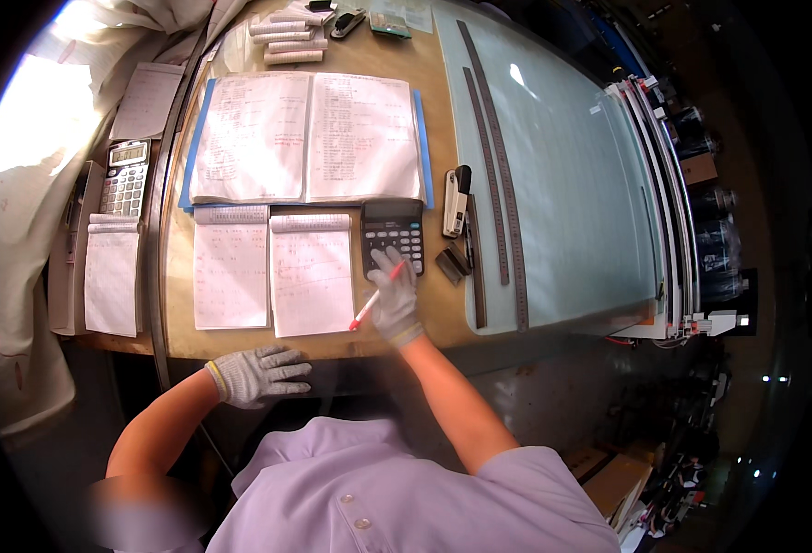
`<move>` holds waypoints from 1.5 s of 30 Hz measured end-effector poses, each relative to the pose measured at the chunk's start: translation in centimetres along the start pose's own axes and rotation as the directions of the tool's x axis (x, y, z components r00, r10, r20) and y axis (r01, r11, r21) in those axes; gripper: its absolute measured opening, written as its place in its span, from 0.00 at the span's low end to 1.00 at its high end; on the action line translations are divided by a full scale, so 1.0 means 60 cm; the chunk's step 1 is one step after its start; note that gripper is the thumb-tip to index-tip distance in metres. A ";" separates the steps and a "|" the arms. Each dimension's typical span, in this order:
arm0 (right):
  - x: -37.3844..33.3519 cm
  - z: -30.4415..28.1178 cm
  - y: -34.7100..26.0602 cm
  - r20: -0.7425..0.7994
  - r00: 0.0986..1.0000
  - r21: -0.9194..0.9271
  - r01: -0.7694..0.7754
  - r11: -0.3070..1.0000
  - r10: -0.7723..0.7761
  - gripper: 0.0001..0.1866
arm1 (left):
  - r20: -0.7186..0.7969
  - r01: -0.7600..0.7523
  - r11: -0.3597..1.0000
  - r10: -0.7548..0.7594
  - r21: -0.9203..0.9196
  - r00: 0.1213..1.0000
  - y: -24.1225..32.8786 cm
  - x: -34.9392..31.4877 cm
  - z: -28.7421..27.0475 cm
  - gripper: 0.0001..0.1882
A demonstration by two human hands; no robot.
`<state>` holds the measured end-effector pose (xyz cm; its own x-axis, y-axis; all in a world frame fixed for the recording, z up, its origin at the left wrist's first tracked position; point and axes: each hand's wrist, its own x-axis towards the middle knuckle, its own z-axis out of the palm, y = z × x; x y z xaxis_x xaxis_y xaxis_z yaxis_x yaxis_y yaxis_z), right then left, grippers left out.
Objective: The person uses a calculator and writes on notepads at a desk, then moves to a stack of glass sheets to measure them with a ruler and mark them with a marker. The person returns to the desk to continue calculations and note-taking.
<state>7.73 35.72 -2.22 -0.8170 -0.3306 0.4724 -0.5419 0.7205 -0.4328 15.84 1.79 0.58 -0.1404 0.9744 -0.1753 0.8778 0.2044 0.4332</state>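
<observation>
Centre of the frame: held a slim white pen with red ends [365, 311] slantwise in the right hand [395, 300], gloved in pale knitted fabric with a yellow cuff edge, fingers partly curled around the barrel and reaching over the lower keys of a black, rectangular plastic calculator [393, 224]. Could not tell contact from hovering there, owing to slight blur. Risked, by judgement, a wrong entry from thick glove fingertips covering several small keys at once. Risked also a stray mark on a white, top-bound paper notepad [312, 276], with the pen's lower end beside its lower right corner; could not make out cap or bare tip.

Lower left of centre: held the left hand [256, 376] spread, gloved alike, with nothing in its grasp, at the front edge of a smooth tan table [443, 311]. Seemed liable to snag the loose knit on that edge.

Upper centre: noted a thick open ledger with creased white pages and blue cover [251, 138]. Right of centre: saw a rounded cream-and-black stapler [455, 205], then long, flat dark rulers [510, 217] across a glossy pale-green sheet [576, 194] streaked with glare.
</observation>
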 end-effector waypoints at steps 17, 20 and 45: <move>0.001 -0.023 0.023 -0.231 0.966 -0.150 -0.157 0.976 0.120 0.28 | -0.007 0.004 1.000 -0.004 -0.016 1.000 -0.001 -0.001 0.011 0.48; 0.001 -0.018 0.029 -0.205 0.973 -0.150 -0.137 0.979 0.105 0.29 | -0.008 -0.002 1.000 0.002 -0.015 1.000 -0.003 -0.001 0.012 0.47; -0.002 -0.002 0.022 -0.024 0.992 -0.072 -0.122 0.990 0.121 0.22 | 0.007 0.004 1.000 -0.004 0.008 1.000 0.001 0.000 -0.003 0.46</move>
<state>7.15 36.77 -2.74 -0.8716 -0.2264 0.4348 -0.4222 0.7973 -0.4313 15.82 1.83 0.77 -0.1402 0.9730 -0.1834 0.8810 0.2071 0.4255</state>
